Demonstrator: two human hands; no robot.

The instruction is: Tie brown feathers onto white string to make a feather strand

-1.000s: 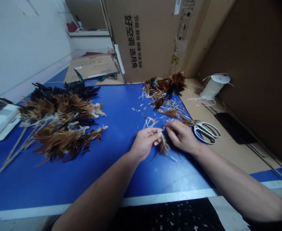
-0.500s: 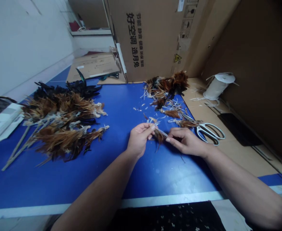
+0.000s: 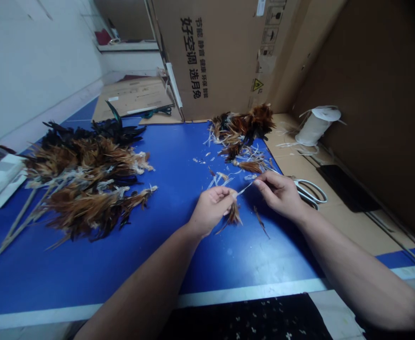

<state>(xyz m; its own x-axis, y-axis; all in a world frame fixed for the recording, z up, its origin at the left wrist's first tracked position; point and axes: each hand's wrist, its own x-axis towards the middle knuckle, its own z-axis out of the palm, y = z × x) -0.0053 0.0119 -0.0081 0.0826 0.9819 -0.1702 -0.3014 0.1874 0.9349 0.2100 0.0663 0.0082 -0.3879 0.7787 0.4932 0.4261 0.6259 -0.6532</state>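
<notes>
Through my remote feed, the big printed cardboard box stands along the far side of the blue table, which fills most of the lower view. On the table's left lies the widest heap of feathers, brown and black, with pale stems at its near-left edge. A smaller feather pile sits against the foot of the box, right of centre.

At the middle I have two bare hands. The left hand has its thumb and fingers closed on a small brown feather tuft just above the table, its tips hanging down. The right hand is pinching too — thumb and finger meet on a narrow pale strip drawn straight between both hands.

A white spool stands on cardboard at right; the scissors lie partly hidden behind the right hand. Smallest — one loose dark feather below it.
</notes>
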